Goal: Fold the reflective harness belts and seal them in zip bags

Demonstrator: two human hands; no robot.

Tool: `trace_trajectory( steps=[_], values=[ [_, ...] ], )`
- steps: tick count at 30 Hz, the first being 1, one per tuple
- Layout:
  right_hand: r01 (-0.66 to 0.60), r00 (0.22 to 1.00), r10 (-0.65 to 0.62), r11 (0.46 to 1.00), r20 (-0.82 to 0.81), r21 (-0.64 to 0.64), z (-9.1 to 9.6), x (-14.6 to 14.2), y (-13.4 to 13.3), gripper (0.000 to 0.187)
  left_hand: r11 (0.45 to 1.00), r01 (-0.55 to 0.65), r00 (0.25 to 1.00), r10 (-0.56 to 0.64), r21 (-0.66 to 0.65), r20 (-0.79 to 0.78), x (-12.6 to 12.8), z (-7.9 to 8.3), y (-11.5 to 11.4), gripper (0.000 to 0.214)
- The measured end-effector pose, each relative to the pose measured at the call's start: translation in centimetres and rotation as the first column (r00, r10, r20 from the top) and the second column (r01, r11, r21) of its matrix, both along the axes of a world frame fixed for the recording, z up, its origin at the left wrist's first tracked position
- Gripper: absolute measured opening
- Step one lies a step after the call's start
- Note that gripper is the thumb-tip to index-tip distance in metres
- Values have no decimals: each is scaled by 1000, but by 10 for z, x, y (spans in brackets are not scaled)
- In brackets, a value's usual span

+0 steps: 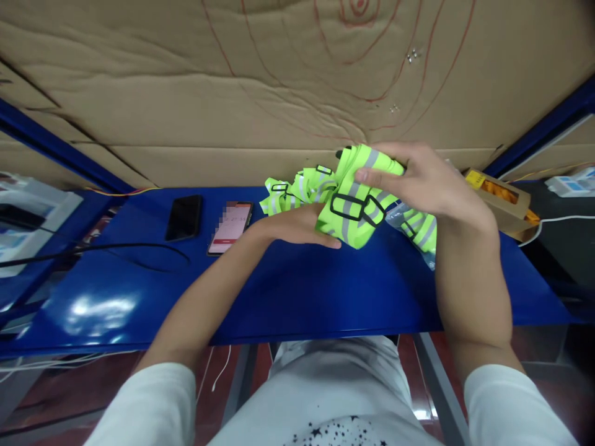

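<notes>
Between my two hands is a folded neon-yellow reflective safety strap (356, 226), with grey stripes and black buckles, held above the blue table. My left hand (304, 224) grips its lower left side, partly hidden behind the folds. From the upper right, my right hand (425, 176) closes on the strap, thumb across the front and the other fingers behind it. A loose heap of similar reflective straps (300, 186) lies just beyond my left hand. Under my right forearm, another yellow strap rests in a clear plastic bag (421, 229), partly covered by the arm.
On the blue table (288, 291), a black phone (183, 218) and a phone with a lit screen (230, 229) lie at the left. A black cable (139, 246) arches over the left side. An open cardboard box (504, 204) with orange contents stands at right. Cardboard (186, 118) walls the back.
</notes>
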State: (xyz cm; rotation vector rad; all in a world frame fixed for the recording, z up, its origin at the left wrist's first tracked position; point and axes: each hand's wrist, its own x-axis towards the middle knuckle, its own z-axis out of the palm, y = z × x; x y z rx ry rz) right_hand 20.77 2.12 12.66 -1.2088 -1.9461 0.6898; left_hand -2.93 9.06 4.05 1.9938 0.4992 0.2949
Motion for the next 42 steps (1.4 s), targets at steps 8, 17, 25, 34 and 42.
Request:
trace_trajectory(
  steps=[8,17,25,34,42],
  values=[
    [43,988,-73,976,138,212,-15,-28,3,42,942,-139,850,271,-304,452,2,8,-1,87],
    [41,995,-66,950,71,309,-24,-37,6,46,909,-316,880,387,-271,274,20,-5,-18,58],
    [102,941,-114,993,-319,-54,-30,-27,20,34,961,-202,920,252,-187,300,13,-1,-10,52],
    [-82,869,-112,928,-483,-363,-35,-26,28,38,936,-343,906,351,-73,236,16,-10,-4,47],
    [126,941,-170,978,-293,-165,-47,-22,40,41,942,-238,914,300,-238,272,16,-10,-5,53]
  ],
)
